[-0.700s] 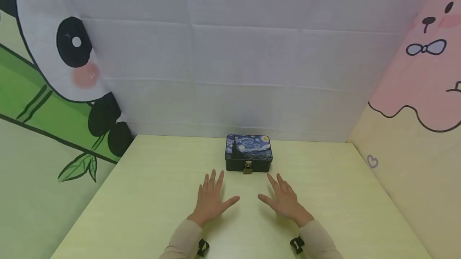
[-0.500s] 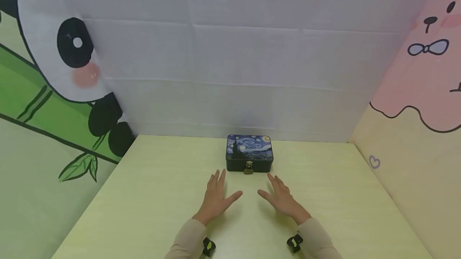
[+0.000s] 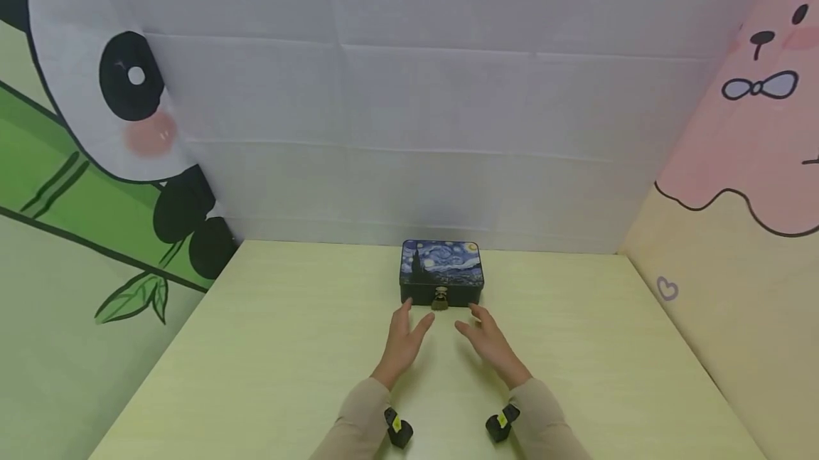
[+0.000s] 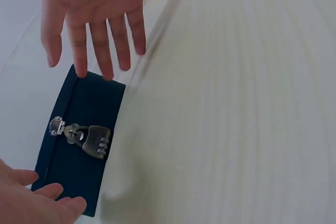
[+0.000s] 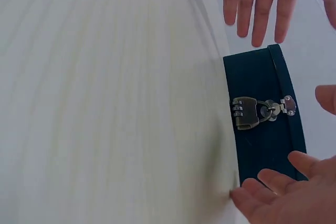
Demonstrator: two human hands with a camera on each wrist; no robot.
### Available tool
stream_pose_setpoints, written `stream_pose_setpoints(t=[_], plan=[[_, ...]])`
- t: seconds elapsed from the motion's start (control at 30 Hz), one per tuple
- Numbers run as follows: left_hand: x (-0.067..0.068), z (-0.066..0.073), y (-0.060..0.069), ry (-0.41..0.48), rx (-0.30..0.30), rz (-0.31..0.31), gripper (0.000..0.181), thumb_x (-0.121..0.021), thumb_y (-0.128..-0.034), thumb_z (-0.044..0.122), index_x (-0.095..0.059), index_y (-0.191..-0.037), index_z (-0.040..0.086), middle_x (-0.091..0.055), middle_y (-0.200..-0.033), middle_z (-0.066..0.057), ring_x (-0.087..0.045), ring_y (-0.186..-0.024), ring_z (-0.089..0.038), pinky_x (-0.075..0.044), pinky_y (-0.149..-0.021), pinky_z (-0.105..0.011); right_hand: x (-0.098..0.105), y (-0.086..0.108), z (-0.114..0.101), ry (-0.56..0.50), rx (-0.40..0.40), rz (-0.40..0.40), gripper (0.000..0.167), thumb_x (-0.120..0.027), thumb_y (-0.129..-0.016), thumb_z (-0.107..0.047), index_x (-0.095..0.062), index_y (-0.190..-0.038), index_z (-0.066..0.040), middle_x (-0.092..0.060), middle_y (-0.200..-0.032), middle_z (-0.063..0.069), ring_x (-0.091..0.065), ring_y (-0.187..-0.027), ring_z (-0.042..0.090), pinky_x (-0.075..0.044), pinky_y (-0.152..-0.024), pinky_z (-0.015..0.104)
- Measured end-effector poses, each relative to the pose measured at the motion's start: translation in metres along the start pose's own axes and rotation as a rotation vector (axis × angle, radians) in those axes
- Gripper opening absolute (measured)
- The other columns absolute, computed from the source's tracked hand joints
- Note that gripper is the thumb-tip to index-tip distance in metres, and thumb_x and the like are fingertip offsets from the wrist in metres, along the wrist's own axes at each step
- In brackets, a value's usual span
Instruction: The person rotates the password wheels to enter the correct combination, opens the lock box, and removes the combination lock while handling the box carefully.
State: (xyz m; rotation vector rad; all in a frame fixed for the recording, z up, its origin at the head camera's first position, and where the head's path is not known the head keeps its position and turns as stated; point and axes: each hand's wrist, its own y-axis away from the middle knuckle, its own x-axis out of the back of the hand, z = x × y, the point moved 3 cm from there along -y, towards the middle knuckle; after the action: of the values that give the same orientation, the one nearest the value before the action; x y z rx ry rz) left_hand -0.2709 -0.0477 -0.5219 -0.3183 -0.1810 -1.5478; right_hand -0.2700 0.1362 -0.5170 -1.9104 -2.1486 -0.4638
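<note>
A dark tin box (image 3: 441,264) with a blue, swirling night-sky picture on its lid stands on the table, its lid down. From the clasp on its front hangs a bronze-coloured combination padlock (image 4: 96,141), whose number dials show in both wrist views. My left hand (image 3: 400,346) is just before the box's left front corner, fingers extended and thumb apart. Opposite it, my right hand (image 3: 493,348) reaches toward the right front corner, fingers relaxed. The palms face each other and neither hand holds anything. Whether the fingertips touch the box, I cannot tell.
The pale wooden table (image 3: 288,332) ends at a white cloth wall (image 3: 416,97) close behind the box. Side walls carry a panda drawing (image 3: 77,90) on the left and a pink animal (image 3: 736,140) on the right. Small black devices sit on both wrists.
Both hands have moved forward and inward, closer to each other and to the box's front corners. The box has stayed in place.
</note>
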Motion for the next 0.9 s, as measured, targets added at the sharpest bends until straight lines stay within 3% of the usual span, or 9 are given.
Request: stream_pose_setpoints(t=[0.23, 0.5, 0.9], plan=[[-0.015, -0.003, -0.014, 0.137, 0.085, 0.081, 0.059, -0.056, -0.1003, 0.023, -0.038, -0.144, -0.013, -0.04, -0.145, -0.032, -0.038, -0.134, -0.047, -0.035, -0.112, -0.058, -0.009, -0.016, 0.004, -0.215, -0.008, 0.052, 0.058, -0.054, -0.102, -0.017, -0.03, -0.148, 0.01, -0.032, -0.15, 0.034, -0.035, -0.136, 0.049, -0.037, -0.11, 0.06], [-0.026, -0.014, -0.024, 0.243, 0.152, 0.156, 0.047, -0.053, -0.1, 0.011, -0.045, -0.136, -0.019, -0.048, -0.138, -0.035, -0.046, -0.129, -0.046, -0.045, -0.105, -0.052, -0.024, -0.032, 0.01, -0.297, -0.01, 0.127, 0.051, -0.053, -0.1, -0.01, -0.037, -0.141, 0.016, -0.04, -0.142, 0.037, -0.045, -0.128, 0.048, -0.045, -0.104, 0.055], [-0.03, -0.013, -0.036, 0.304, 0.135, 0.185, 0.035, -0.053, -0.0968, 0.006, -0.057, -0.124, -0.017, -0.06, -0.124, -0.031, -0.059, -0.111, -0.04, -0.056, -0.091, -0.043, -0.03, -0.046, 0.012, -0.346, 0.01, 0.116, 0.046, -0.05, -0.101, -0.006, -0.041, -0.138, 0.019, -0.047, -0.137, 0.036, -0.048, -0.126, 0.045, -0.049, -0.101, 0.051]])
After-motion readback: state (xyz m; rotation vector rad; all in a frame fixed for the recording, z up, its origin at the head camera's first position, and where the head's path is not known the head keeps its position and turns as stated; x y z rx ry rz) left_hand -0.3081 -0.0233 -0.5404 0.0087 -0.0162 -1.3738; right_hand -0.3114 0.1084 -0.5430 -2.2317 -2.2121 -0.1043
